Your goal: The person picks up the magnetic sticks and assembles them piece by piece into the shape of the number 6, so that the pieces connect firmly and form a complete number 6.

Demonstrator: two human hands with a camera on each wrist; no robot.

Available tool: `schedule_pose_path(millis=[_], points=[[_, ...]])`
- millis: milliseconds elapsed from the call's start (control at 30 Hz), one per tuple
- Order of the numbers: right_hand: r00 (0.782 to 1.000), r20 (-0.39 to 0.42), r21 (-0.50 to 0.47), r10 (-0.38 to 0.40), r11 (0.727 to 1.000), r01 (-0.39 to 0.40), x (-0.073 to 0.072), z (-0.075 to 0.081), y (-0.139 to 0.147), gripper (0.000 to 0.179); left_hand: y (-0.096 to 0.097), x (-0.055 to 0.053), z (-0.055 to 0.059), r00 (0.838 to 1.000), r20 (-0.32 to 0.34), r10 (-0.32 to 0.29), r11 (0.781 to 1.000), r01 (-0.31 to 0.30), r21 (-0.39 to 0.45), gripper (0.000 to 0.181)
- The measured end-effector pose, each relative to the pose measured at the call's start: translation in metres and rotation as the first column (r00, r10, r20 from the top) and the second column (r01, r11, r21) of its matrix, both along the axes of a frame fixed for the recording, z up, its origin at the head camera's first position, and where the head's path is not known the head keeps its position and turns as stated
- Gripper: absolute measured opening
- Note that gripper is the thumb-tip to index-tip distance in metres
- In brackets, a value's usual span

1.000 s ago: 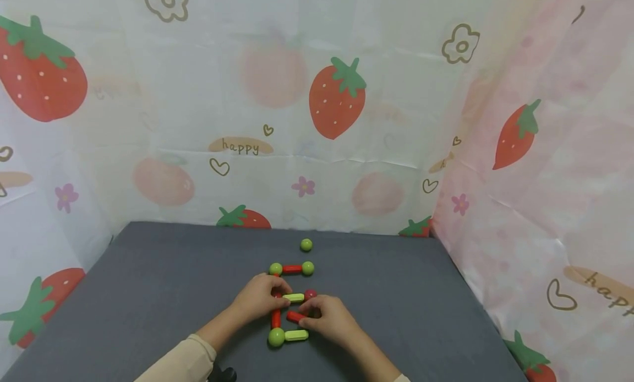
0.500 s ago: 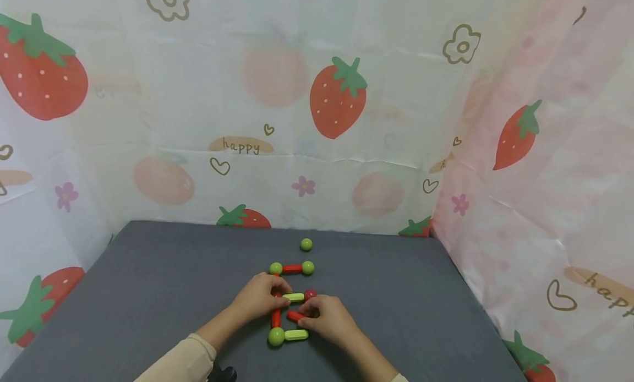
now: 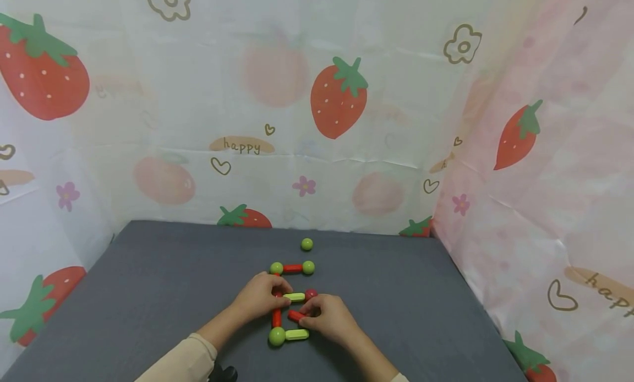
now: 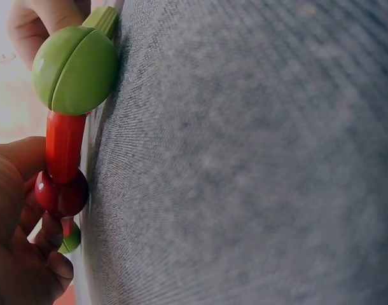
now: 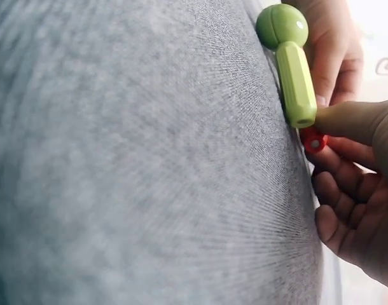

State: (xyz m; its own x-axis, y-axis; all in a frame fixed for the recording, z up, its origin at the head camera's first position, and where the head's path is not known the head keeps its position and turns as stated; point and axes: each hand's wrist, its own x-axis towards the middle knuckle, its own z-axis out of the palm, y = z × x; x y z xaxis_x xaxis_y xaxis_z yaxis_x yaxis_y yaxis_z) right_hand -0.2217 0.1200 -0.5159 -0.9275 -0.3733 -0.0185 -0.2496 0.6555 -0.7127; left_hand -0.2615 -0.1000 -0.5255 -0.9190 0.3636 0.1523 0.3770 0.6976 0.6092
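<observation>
On the dark table lies a figure of toy rods and balls, probably magnetic. My left hand grips the dark red ball at the figure's left side, its fingers curled round it. From that ball a red rod runs to a green ball at the near corner, which bears a pale green rod. Another pale green rod reaches right to a second red ball. My right hand pinches a loose red rod between thumb and fingers, just inside the figure's right side.
At the figure's far end, a red rod joins two green balls. A single green ball lies beyond, near the table's back edge. A black object shows by the left sleeve. Strawberry-print curtains surround the table.
</observation>
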Motion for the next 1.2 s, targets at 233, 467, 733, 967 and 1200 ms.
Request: schedule_pose_path(millis=[233, 467, 733, 967, 1200], points=[[0.999, 0.016, -0.046, -0.040, 0.998, 0.040, 0.001, 0.002, 0.005, 0.014, 0.001, 0.001, 0.002, 1.000, 0.022, 0.011, 1.000, -0.011, 0.002, 0.015], [0.996, 0.003, -0.086, -0.093, 0.992, 0.093, 0.005, 0.007, 0.013, 0.015, 0.000, 0.001, 0.003, 1.000, 0.016, 0.005, 1.000, -0.005, 0.004, 0.015], [0.988, 0.029, -0.095, -0.152, 0.984, 0.154, 0.008, 0.009, 0.025, 0.015, 0.001, 0.002, 0.003, 1.000, 0.018, 0.010, 1.000, -0.010, -0.002, 0.016], [0.974, 0.083, -0.082, -0.210, 0.973, 0.217, 0.010, 0.008, 0.033, 0.013, 0.001, 0.002, 0.003, 1.000, 0.015, 0.014, 1.000, -0.014, -0.005, 0.015], [0.957, 0.086, -0.073, -0.278, 0.956, 0.285, 0.009, 0.005, 0.036, 0.014, 0.001, 0.003, 0.003, 1.000, 0.014, 0.013, 1.000, -0.013, -0.019, 0.015]])
